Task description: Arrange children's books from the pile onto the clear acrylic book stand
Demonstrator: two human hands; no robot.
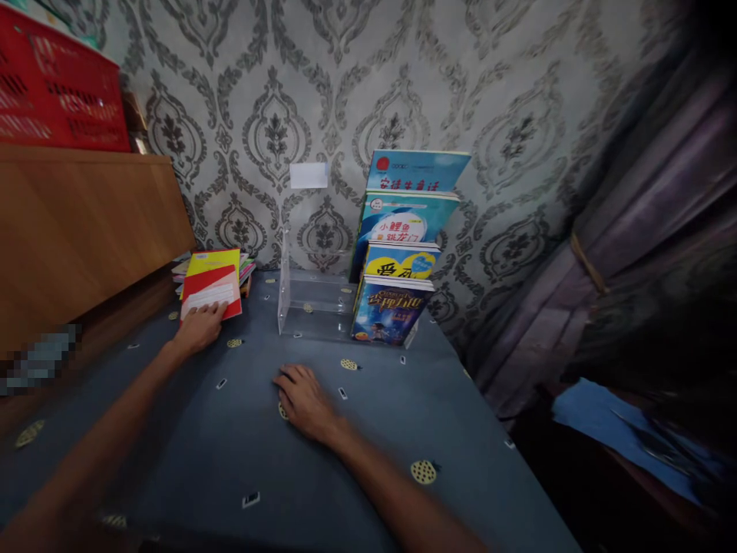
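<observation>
My left hand (199, 329) reaches to the left side of the table, its fingers lying on the near edge of a red booklet (212, 279) with a white patch on its cover. That booklet rests on top of a yellow book (222, 258) and a small pile of other books. My right hand (305, 401) lies palm down on the tablecloth, fingers loosely stretched, holding nothing. Beyond it stands a clear acrylic stepped rack (311, 309). Its right side holds several books in tiers, a dark blue book (387, 315) in front and a teal book (423, 170) at the back.
Pineapple prints dot the grey-blue tablecloth (299, 476). A white label (309, 175) shows above the rack's left part. On the left a wooden cabinet (86, 230) carries a red plastic basket (63, 84). A grey curtain (553, 292) hangs at the right, near a blue cloth (610, 422).
</observation>
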